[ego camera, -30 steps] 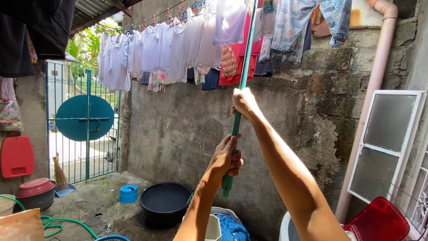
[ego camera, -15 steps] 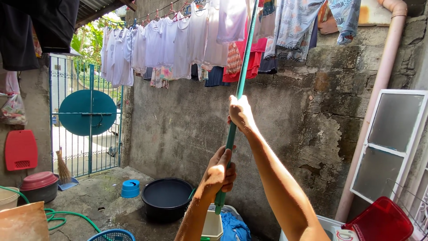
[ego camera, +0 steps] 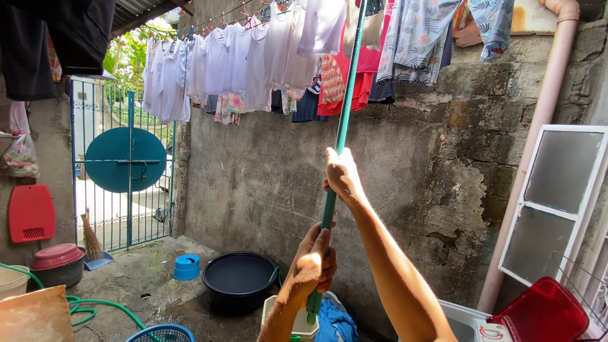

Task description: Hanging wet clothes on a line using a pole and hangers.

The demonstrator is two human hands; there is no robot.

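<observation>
At the left wall I see a round teal metal gate panel [ego camera: 125, 159], with a wide black plastic basin [ego camera: 239, 280] on the concrete floor [ego camera: 142, 278]. My left hand [ego camera: 312, 261] is wrapped around the lower end of the long green pole [ego camera: 342, 126]; my right hand [ego camera: 342, 174] is clenched higher up. The pole rises into hanging white shirts [ego camera: 253, 57].

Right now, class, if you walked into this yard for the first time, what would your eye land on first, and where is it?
Most striking is the long green pole in the centre, gripped by both raised hands, the right hand above the left hand, reaching up into the laundry. Next comes the crowded row of hanging clothes along the top, mostly white with one red piece. At the left, a round teal panel stands out on the barred gate.
</observation>
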